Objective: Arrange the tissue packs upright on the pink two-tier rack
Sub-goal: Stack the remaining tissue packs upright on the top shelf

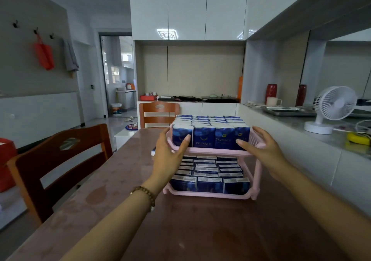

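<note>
This is a kitchen room with shiny white cupboards (186,10) up high and a grey stone counter (321,142) along the right side. A round white fan (334,104) stands on the counter, and a dark red vase (271,92) stands farther back. A red bag (44,55) hangs from a hook on the left wall. There is an open doorway (117,70) at the back.

In front is a long brown table (200,230). Its top is smooth and shiny with faint marks on it. Two wooden chairs are pushed up to it, one on the left (60,160) and one at the far end (158,110).

The pink rack (212,151) stands in the middle of the table. It is plastic, with two shelves and slotted sides. Dark blue tissue packs (203,139) fill the top shelf in neat rows, standing up. More packs (209,185) stand in rows on the bottom shelf.

The left hand (168,154) is at the top shelf's left front corner. Its fingers are straight and touch the front left pack. A brown bead bracelet (145,193) is on that wrist. The right hand (265,152) is at the right front corner, fingers stretched out, tips on the front right pack. Neither hand is curled around anything.
</note>
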### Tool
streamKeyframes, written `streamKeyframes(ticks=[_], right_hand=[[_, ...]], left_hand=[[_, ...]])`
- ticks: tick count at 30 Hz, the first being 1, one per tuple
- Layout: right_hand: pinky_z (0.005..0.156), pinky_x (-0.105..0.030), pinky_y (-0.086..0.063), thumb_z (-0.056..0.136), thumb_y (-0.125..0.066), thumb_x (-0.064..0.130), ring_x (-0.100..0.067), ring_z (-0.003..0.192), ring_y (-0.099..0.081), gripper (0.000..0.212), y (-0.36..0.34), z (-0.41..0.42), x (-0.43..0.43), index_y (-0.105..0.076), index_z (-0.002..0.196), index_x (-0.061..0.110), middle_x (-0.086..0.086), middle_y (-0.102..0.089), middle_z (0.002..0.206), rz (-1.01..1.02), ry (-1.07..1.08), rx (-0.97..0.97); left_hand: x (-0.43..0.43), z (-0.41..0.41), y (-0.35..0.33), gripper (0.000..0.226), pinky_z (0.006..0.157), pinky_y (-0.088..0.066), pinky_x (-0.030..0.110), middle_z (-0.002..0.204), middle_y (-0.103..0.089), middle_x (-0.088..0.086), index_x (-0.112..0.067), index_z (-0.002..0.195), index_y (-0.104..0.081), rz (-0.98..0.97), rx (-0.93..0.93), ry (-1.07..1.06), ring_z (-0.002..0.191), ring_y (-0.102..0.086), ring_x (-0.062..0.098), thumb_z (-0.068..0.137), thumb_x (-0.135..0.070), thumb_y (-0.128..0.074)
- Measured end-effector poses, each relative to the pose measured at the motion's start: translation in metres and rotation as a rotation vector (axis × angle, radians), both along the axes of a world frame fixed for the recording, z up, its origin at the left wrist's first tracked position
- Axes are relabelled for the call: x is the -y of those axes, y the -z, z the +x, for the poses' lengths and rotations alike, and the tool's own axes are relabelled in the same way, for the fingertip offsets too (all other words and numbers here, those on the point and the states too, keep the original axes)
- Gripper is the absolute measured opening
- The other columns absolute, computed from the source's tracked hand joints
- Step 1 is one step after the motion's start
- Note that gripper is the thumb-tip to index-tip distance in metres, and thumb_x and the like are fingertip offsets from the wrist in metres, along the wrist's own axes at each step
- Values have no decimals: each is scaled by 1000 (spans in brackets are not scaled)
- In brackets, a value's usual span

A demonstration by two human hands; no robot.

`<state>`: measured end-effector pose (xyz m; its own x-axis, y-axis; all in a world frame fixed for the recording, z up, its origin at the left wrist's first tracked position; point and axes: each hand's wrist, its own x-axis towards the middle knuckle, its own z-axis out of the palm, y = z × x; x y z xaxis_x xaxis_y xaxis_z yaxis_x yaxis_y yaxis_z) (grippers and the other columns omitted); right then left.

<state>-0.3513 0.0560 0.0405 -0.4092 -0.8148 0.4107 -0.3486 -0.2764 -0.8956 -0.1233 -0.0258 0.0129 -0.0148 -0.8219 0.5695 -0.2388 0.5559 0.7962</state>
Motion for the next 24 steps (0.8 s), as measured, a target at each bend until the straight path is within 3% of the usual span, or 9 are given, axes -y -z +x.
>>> streamKeyframes(ticks=[2,5,10,13,15,18,24], right_hand=[[89,-30,-44,74,-72,35,-22,130,-40,77,-9,-2,-5,-36,141,25,-4,-32,151,19,84,-101],[102,-35,-33,75,-67,46,-17,136,-31,74,-34,6,-15,-36,140,30,3,-31,151,-78,148,-277],[107,-24,-29,85,-60,39,1,127,-32,54,-68,80,-19,-42,135,32,15,-38,142,-303,-16,-468],[99,-6,-23,88,-57,38,5,128,-29,48,-66,147,1,-43,134,33,14,-36,145,-320,-204,-554],[98,-7,-21,88,-56,39,5,131,-27,48,-54,190,26,-43,134,34,14,-32,148,-282,-341,-559],[105,-20,-23,90,-55,38,-4,138,-23,51,-13,241,83,-40,138,30,10,-25,152,-147,-448,-550],[116,-38,-23,94,-46,44,-20,143,-21,51,89,265,196,-37,141,26,2,-17,157,205,-175,-438]], left_hand=[[-1,6,-4,72,95,-39,26,141,-45,0,-22,141,-29,27,49,32,121,-45,10,83,-55,-55],[3,34,-9,85,105,-38,40,150,-35,1,-27,147,-16,26,191,-2,130,-43,19,79,-72,-39],[18,112,-11,80,112,-29,44,152,-33,4,-23,148,-24,-17,539,-231,138,-32,22,84,-70,-26],[29,162,0,87,112,-30,46,150,-37,8,-18,146,-28,31,697,-293,137,-34,24,79,-73,-20],[40,191,17,90,113,-30,47,148,-39,8,-18,145,-29,77,766,-313,137,-35,24,77,-75,-17],[56,217,46,80,114,-27,43,149,-38,6,-19,145,-31,181,754,-307,137,-34,23,84,-69,-21],[111,211,86,64,116,-21,42,152,-32,3,-25,145,-27,237,721,-142,140,-29,20,92,-60,-25]])
